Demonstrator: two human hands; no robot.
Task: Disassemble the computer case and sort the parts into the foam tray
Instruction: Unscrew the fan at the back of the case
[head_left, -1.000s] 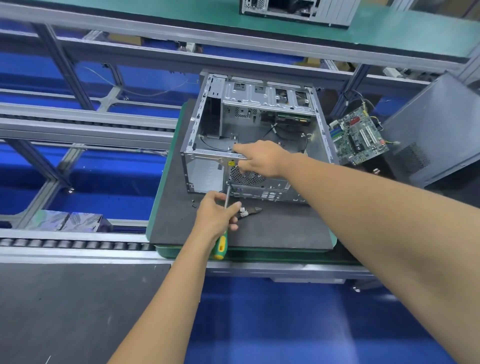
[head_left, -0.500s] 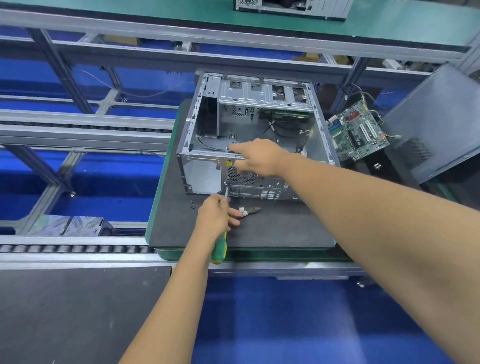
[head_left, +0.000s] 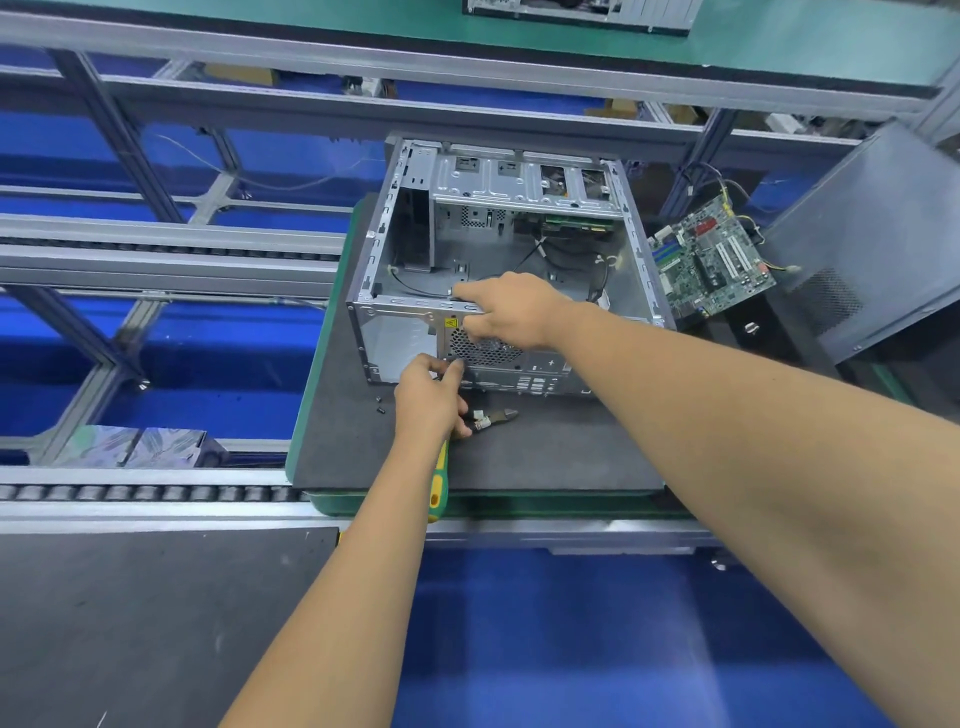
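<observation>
**Case open, screwdriver at rear panel**

Computer case (head_left: 498, 270) sits on the dark mat (head_left: 545, 452), toward the desk's far edge. Left hand (head_left: 428, 400) grips a screwdriver (head_left: 438, 488) against the case's rear panel. Right hand (head_left: 511, 312) clasps the top rear rail, fingers curled. Motherboard (head_left: 711, 257) lies beside the case's right side.

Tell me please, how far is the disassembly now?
Done: the motherboard lies outside the computer case. In hand: the left hand grips the screwdriver at the rear panel; the right hand steadies the top edge. Left: cables remain inside the case.
</observation>
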